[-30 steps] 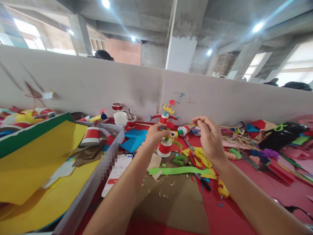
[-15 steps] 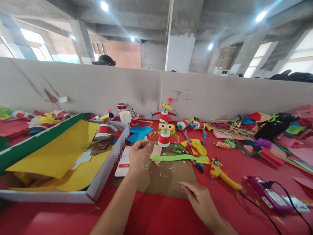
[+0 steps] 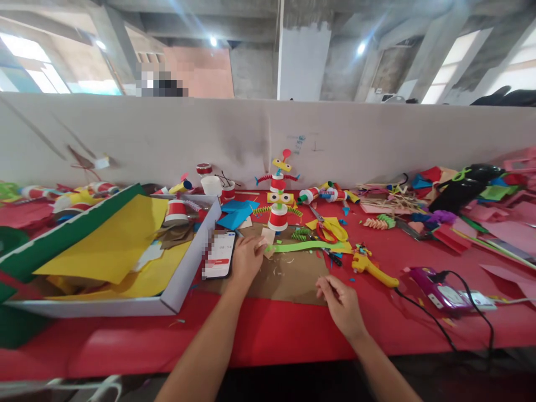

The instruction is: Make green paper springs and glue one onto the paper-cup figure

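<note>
Right hand (image 3: 341, 304): compared with one second ago, it has come down from near the lying cup pieces (image 3: 322, 194) and is now closer to the body.
Left hand (image 3: 248, 257): it has left the front cup figure (image 3: 278, 219), which was under its fingers then and now stands free.
Front cup figure: upright at the far edge of the brown sheet (image 3: 293, 279), just before the second cup figure (image 3: 278, 181).
Risk of tipping: the yellow head sits high above one cup, so, in my judgement, a light knock from the left knuckles could make it fall backward into its neighbour.
Risk of dragging: the green strip (image 3: 307, 246) lies loose; if the left hand sweeps across, it may pull the strip along.
Risk at the right: the forearm, swinging outward, might push the glue gun (image 3: 374, 269) on the tabletop (image 3: 293, 335).
Left grip: thumb and forefinger are close together at the cream paper piece (image 3: 268, 235); whether they pinch it, I cannot tell.
Right grip: fingers loosely curled over the brown sheet, nothing visible inside; whether the tips press together, I cannot tell.
</note>
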`<state>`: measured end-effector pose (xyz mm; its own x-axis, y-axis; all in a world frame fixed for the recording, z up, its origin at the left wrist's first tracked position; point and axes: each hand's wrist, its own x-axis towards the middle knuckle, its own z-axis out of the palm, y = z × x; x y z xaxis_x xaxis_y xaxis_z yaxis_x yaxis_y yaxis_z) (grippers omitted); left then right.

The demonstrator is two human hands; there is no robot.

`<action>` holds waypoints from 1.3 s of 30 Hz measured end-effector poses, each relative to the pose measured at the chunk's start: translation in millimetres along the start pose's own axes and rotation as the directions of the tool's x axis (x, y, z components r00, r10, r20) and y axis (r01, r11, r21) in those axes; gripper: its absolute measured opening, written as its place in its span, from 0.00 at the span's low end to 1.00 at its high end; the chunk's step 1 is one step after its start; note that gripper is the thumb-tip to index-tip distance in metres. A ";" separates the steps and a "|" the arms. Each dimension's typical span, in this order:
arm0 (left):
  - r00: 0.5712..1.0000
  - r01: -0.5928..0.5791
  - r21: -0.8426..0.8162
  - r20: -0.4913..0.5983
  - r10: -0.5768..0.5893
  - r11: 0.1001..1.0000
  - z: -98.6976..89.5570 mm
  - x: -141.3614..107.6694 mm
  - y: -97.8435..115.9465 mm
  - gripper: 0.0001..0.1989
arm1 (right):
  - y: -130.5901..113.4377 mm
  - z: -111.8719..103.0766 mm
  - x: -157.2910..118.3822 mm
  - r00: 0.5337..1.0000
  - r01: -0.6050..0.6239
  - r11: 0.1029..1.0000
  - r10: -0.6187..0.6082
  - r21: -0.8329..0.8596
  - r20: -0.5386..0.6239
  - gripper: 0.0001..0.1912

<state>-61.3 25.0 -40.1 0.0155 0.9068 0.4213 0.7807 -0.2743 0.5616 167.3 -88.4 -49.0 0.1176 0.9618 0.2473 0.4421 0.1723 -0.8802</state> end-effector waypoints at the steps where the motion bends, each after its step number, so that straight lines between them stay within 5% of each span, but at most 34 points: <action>1: 0.999 -0.050 0.035 0.020 0.049 0.998 1.9 -0.4 -2.4 0.14 | 0.0 -0.3 0.8 1.000 -0.005 1.000 0.005 0.003 -0.005 0.16; 7: 0.980 -0.149 0.215 0.164 0.115 0.965 6.8 -9.2 0.5 0.18 | -15.7 9.6 31.6 0.998 -0.056 0.994 0.057 0.098 -0.011 0.14; 16: 0.980 -0.116 0.245 0.188 0.071 0.963 -9.4 -6.1 13.6 0.12 | -21.2 79.7 120.1 0.956 -0.276 0.935 0.292 0.223 -0.039 0.30; 23: 0.989 -0.140 0.149 0.071 0.131 0.979 -1.8 2.2 5.5 0.13 | -20.1 111.6 158.1 0.980 -0.178 0.956 0.194 0.233 -0.046 0.24; 29: 0.993 -0.100 0.158 0.073 0.089 0.982 3.8 9.4 3.4 0.13 | -7.3 125.7 172.8 0.990 -0.079 0.970 0.102 0.229 -0.092 0.25; 39: 0.994 -0.035 0.072 0.104 0.027 0.997 3.9 9.9 2.5 0.11 | -7.2 118.9 196.2 0.993 -0.052 0.971 0.076 0.235 -0.093 0.26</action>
<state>-56.8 34.6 -37.3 0.1013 0.9275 0.3599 0.8228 -0.2815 0.4937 81.4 124.3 -42.3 0.2327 0.9482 0.2163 0.2137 0.1671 -0.9625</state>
